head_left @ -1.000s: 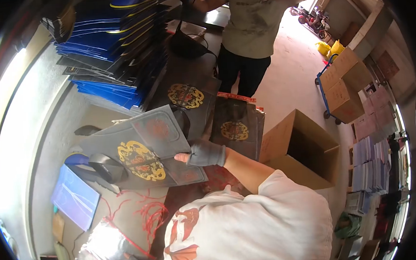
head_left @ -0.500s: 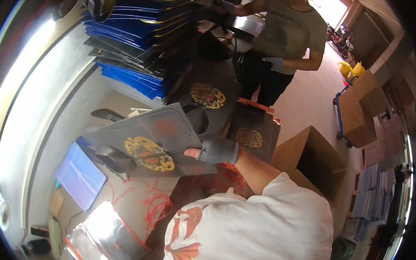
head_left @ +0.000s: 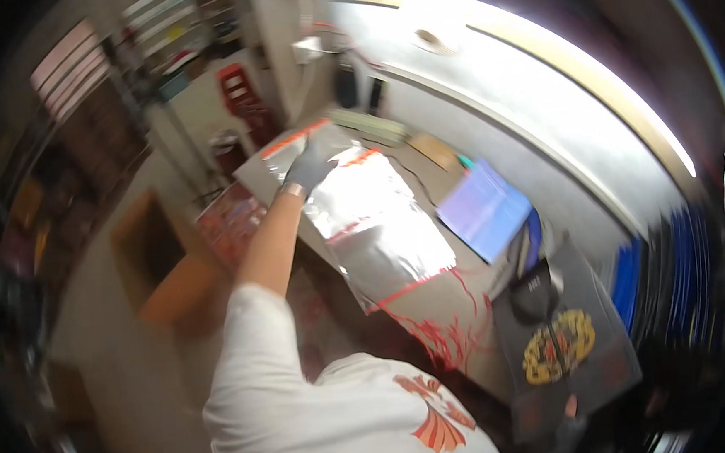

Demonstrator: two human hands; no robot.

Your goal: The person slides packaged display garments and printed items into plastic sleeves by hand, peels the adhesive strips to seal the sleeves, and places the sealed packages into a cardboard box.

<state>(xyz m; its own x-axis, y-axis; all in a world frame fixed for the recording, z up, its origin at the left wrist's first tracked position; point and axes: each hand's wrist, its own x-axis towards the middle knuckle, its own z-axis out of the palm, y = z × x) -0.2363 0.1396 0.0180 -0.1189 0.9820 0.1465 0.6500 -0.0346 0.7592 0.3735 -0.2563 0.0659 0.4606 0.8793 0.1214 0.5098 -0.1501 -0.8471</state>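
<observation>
Since the earlier frames our view has swung round toward the clear plastic bags, and our left hand, cut off or hidden at the lower edge before, now shows in full with its arm stretched out; the black bag, mid-view a half second ago, now sits at the lower right. Our left hand, in a grey glove, lies over the far end of the plastic bags, right beside their orange strip, and blur means we cannot tell whether its fingers pinch the film or only rest on it. Our right hand, gloved too, grips the black bag at its near edge, thumb on the upper face and the other fingers hidden. Just ahead of this right-hand grip is the bag's gold emblem, and farther along the same face we see a black flap with small pale lettering. To the grip's right, past the black bag, a blue and black stack stands; to its left, red strings lie loose on the table, between it and the near end of the plastic bags. The purple-blue sheet lies to the right of our left hand, beyond the plastic, with a brown card nearer that hand. Left of our outstretched arm we see a cardboard box with its top spread, and beyond the left hand, a red stool.
</observation>
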